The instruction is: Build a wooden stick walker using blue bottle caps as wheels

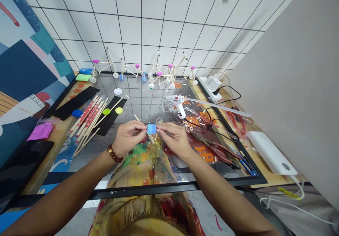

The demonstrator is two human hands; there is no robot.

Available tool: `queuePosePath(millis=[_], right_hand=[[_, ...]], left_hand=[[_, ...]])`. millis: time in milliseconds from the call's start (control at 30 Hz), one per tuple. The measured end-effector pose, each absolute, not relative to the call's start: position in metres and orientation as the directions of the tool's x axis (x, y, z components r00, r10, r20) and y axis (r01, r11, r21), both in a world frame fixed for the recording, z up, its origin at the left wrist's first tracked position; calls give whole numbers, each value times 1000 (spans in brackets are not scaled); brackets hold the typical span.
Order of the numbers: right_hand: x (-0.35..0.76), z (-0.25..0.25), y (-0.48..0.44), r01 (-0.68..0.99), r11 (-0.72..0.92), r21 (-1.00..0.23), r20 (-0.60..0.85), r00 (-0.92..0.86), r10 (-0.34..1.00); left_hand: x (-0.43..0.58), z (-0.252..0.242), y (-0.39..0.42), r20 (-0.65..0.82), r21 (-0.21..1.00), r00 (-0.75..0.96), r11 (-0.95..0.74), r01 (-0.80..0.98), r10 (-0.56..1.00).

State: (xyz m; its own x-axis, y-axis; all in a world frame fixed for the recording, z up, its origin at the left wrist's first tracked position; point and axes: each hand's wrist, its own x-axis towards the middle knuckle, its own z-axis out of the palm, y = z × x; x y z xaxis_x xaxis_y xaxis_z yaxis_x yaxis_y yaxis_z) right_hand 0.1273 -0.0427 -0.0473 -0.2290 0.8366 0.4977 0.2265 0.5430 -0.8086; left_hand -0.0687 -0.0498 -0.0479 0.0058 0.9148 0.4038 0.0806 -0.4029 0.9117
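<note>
Pinching one blue piece [151,129], two hands [129,137]

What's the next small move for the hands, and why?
Probably release the right hand and let the left hand hold the small blue piece alone. Both hands pinch it from opposite sides, while the white glue gun lies unheld on the right, so a free right hand could likely pick it up.

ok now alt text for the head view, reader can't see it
A left hand and right hand pinch a small blue piece over a glossy tabletop. Beyond are a white glue gun and stick models; loose wooden sticks lie left, pliers right.
</note>
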Motion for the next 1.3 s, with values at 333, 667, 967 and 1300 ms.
queuePosePath(millis=[333,667,967,1300], right_hand=[[123,-54,-39,-58,181,-982,189,-183,965],[127,-47,-43,171,432,-885,412,-144,900],[122,-48,-47,292,560,-775,517,-217,828],[124,-52,-42,193,427,-883,398,-174,901]], left_hand=[[-70,-45,-50,349,937,-1,-349,-3,937],[-72,-48,-50,254,967,34,-253,-32,967],[-71,-51,-49,292,956,10,-293,27,956],[-70,-48,-47,83,994,-11,-84,-73,996]])
